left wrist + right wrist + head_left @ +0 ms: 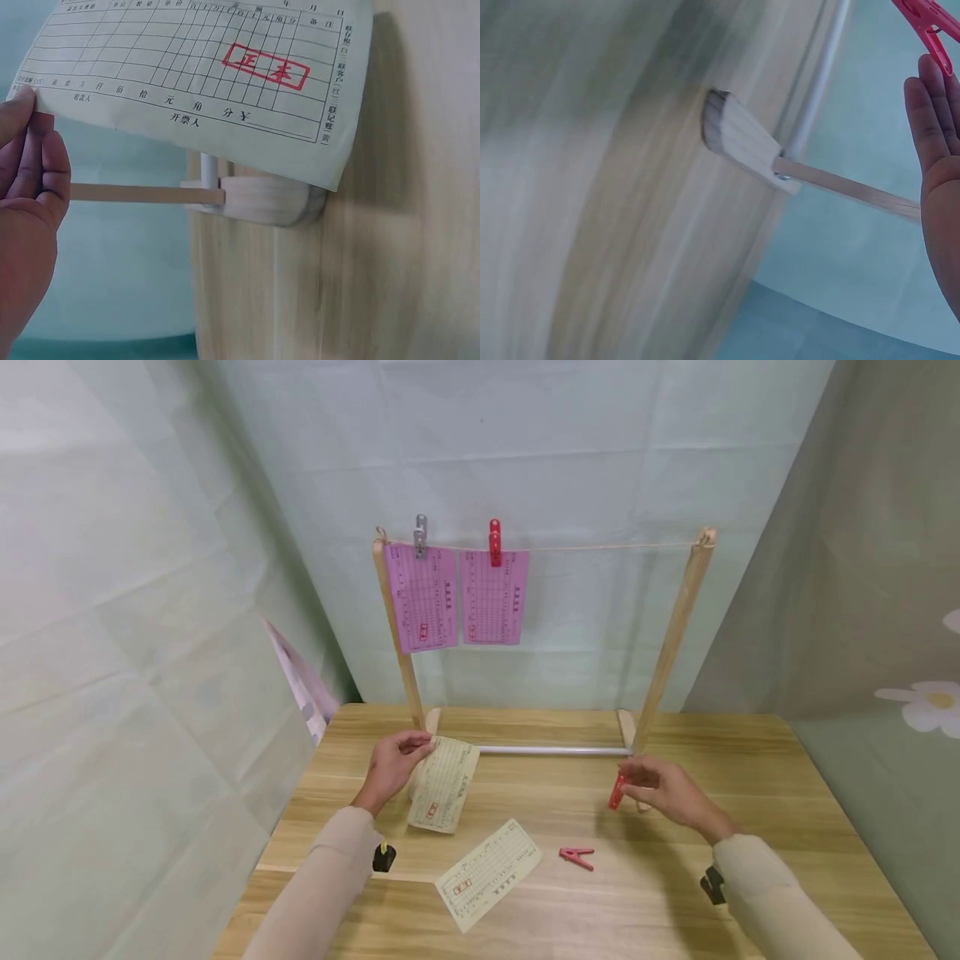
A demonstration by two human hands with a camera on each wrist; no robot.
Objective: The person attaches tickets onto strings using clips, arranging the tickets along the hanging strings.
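My left hand (392, 766) pinches a pale yellow receipt slip (444, 785) by its upper left corner, above the table. In the left wrist view the printed grid and red stamp on this slip (202, 82) show clearly. Over the table's right side, my right hand (671, 789) holds a red clothespin (617, 792) at its fingertips; the right wrist view catches only part of that clothespin (930, 26). A second yellow slip (489, 875) lies at a slant on the table, with a pinkish-red clothespin (577, 857) to its right.
A wooden frame, with left post (405, 672) and right post (675, 635), carries a string (600, 547). Two pink slips hang there, the left one (420, 597) under a grey clothespin (421, 537), the other (495, 602) under a red one (495, 542). A white bar (555, 750) joins the feet.
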